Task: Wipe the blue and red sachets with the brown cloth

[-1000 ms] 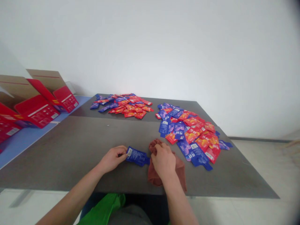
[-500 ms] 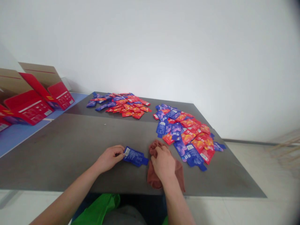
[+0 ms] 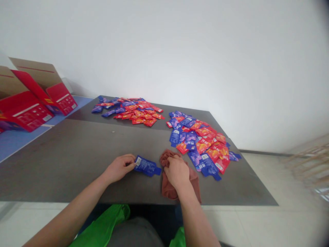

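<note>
One flat blue plastic pouch with a narrowed spout end (image 3: 147,166) is laid on the dark grey flat-topped table (image 3: 77,157), near the front edge and between the hands; its left end is pinched by the left hand (image 3: 120,168), thumb and fingers brought together with barely any gap; a crumpled reddish-brown cloth (image 3: 169,188) is gripped by the right hand (image 3: 177,169), fingers curled into the folds, the cloth sitting just beside the spout end, contact between the two cannot be told; progress, as judged: a single pouch is being handled, the others are left in two heaps, a far heap of blue and red glossy pouches (image 3: 138,111) and a right-hand heap of red and blue glossy pouches (image 3: 205,140); which heap has been dealt with, if either, cannot be told; red cardboard boxes with raised brown flaps (image 3: 31,111) are stood at left, contents not shown; labels: white small print and a pale barcode-like patch are seen on the held pouch, large white Chinese-looking characters on the right-hand heap, white print and icons on the boxes, no brand readable with certainty
</note>
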Demonstrator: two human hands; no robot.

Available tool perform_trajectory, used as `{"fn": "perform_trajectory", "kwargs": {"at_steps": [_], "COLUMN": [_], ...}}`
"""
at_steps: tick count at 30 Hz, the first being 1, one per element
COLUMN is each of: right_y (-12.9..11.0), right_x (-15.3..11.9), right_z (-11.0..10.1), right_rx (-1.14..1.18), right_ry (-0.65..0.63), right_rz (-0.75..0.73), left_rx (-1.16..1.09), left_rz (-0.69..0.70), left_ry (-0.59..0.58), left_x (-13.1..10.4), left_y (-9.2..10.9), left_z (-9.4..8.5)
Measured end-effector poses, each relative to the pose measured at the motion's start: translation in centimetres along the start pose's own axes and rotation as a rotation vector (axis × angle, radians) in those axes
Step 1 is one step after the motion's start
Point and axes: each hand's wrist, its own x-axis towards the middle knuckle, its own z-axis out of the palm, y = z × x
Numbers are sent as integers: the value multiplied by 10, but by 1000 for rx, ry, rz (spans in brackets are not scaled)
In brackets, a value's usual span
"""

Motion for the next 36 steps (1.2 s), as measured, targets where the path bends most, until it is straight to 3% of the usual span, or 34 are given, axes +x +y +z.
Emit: {"fn": "perform_trajectory", "kwargs": {"at_steps": [3, 6, 8, 10, 13, 15, 19, 21, 23, 25, 28, 31, 36], "right_y": [-38, -73, -72, -52, -13, -6, -46, -69, -76, -60, -14, 22, 31], "right_x": [3, -1, -5, -9, -9, -6, -1, -1, -4, -7, -11, -16, -25], "right_z": [2, 18, 28, 30, 19, 8, 3, 11, 19, 23, 20, 12, 11], "right_rx": [71, 115, 100, 65, 12, -2, 54, 83, 82, 60, 16, -16, -16], "right_ry": [71, 45, 21, 23, 15, 16, 92, 69, 20, -1, 1, -19, 14], "right_rz": [-89, -195, -183, -106, 15, 37, -66, -151, -190, -137, 41, 124, 119], "left_rx": [1, 11, 10, 1, -10, -6, 15, 23, 23, 13, -3, 1, 10], "left_rz": [21, 22, 18, 21, 22, 18, 29, 29, 28, 33, 27, 8, 5], "left_ry": [4, -6, -2, 0, 0, -5, -15, -15, -15, -15, -22, -27, -63], "left_x": [0, -1, -1, -2, -1, 0, 0, 0, -1, -1, -1, -1, -4], "left_y": [2, 4, 3, 1, -2, -4, -1, 1, 2, 1, -1, -1, 1], "left_z": [0, 0, 0, 1, 2, 2, 1, 0, 0, 0, 0, 0, -3]}}
